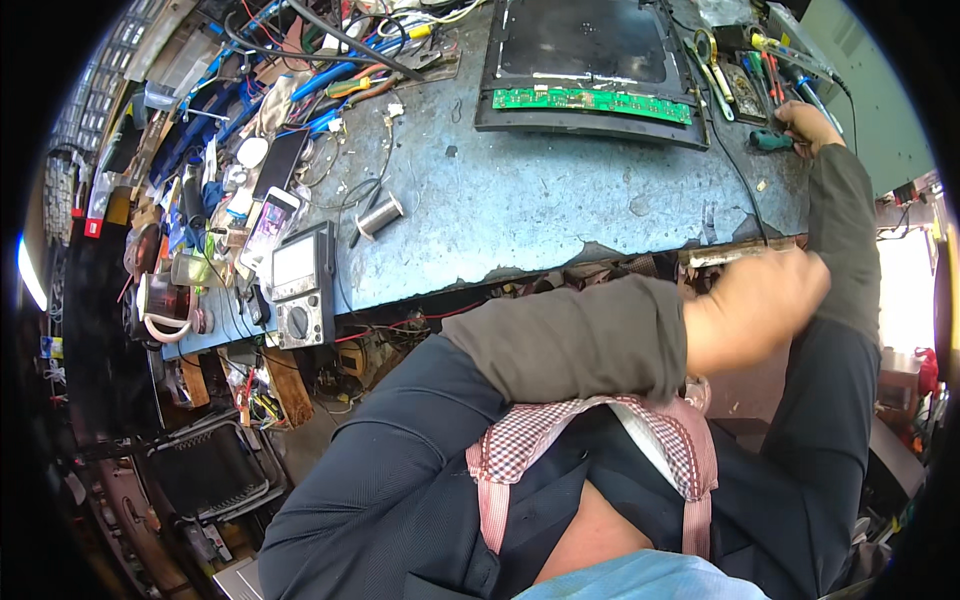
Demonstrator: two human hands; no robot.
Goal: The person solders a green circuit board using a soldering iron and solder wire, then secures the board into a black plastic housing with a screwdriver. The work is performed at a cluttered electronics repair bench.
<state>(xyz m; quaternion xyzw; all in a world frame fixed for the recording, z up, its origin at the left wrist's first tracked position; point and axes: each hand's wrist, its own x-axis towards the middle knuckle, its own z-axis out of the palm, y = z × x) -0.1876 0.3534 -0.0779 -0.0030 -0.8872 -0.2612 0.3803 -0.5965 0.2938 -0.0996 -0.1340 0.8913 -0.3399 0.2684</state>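
My right hand (808,124) reaches to the far right of the bench, its fingers curled round a green-handled screwdriver (770,141) that sticks out to their left. My left hand (762,304) crosses in front of me, closed, next to my right sleeve (845,240); what is in it, if anything, is hidden. A black flat panel (590,45) with a long green circuit board (590,103) along its near edge lies at the back of the blue bench (470,220).
A multimeter (300,290), a phone (268,228) and a solder spool (380,218) sit at the bench's left. Behind them is a heap of tools and cables (330,75). A soldering iron (790,52) lies at the back right, and a dark cable (742,180) runs towards the front edge.
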